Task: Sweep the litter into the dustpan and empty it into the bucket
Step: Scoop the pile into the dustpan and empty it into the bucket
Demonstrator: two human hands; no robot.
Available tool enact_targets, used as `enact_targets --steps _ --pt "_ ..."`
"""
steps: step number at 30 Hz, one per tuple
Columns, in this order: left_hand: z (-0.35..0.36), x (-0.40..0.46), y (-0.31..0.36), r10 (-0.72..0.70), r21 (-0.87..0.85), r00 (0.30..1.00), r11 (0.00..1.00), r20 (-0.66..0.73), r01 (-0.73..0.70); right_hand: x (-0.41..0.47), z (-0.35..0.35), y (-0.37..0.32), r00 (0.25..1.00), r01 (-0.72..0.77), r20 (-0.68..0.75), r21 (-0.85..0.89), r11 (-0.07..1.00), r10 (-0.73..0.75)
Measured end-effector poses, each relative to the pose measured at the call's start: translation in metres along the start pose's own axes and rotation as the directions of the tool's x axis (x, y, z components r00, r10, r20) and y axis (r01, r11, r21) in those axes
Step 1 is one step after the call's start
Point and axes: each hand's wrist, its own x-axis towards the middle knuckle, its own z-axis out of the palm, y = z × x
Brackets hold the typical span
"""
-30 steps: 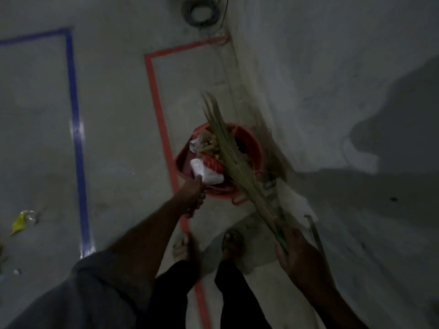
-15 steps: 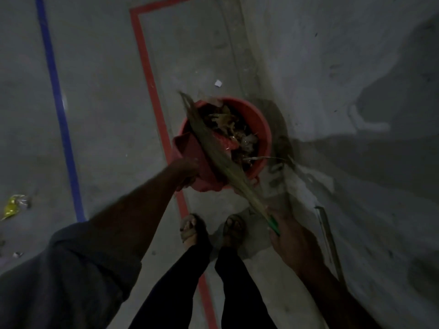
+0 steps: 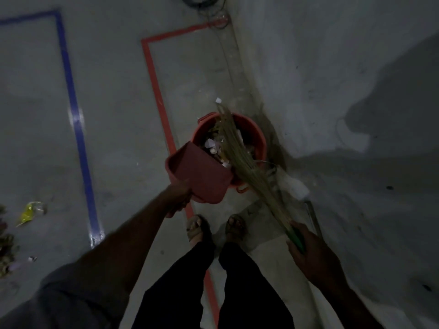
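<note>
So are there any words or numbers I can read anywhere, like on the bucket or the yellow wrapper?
None can be read.
Bucket: no lettering shows.
Dustpan: plain, no label visible.
Yellow wrapper on the floor: too small and blurred to tell.
Litter in the bucket: too dark and blurred to read.

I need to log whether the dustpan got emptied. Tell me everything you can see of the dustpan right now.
The dustpan is red, seemingly plastic, with a flat tray and raised side walls. The left hand grips its handle end, holding it in the air, its open edge at the rim of the red bucket. The tray's visible surface looks bare; litter lies in the bucket just past its edge. The broom bristles cross beside its right corner; whether they touch is unclear.
</note>
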Motion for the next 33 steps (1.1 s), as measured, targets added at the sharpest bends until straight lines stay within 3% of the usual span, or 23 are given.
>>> enact_targets --steps 7,12,17,25,33 --pt "-0.017 -0.092 -0.029 0.151 -0.151 0.987 0.976 -0.052 -0.157 -0.065 -0.026 -0.048 0.994 0.072 -0.081 0.010 0.997 -0.071" --pt "-0.017 -0.133 -0.040 0.176 -0.305 0.976 0.929 -0.128 -0.208 -0.075 -0.031 -0.092 0.962 0.236 -0.152 0.042 0.971 -0.227" --pt "-0.004 -0.176 -0.043 0.166 -0.482 0.952 0.831 -0.257 -0.276 -0.063 -0.051 -0.118 0.905 0.422 -0.095 0.076 0.903 -0.415" --pt "-0.003 -0.237 -0.082 0.082 -0.644 0.871 0.640 -0.485 -0.419 -0.053 -0.066 -0.152 0.743 0.668 -0.043 -0.016 0.744 -0.668" --pt "-0.044 -0.300 -0.169 -0.086 -0.686 0.754 0.492 -0.651 -0.536 -0.078 -0.025 -0.239 0.530 0.844 0.079 -0.141 0.517 -0.844"
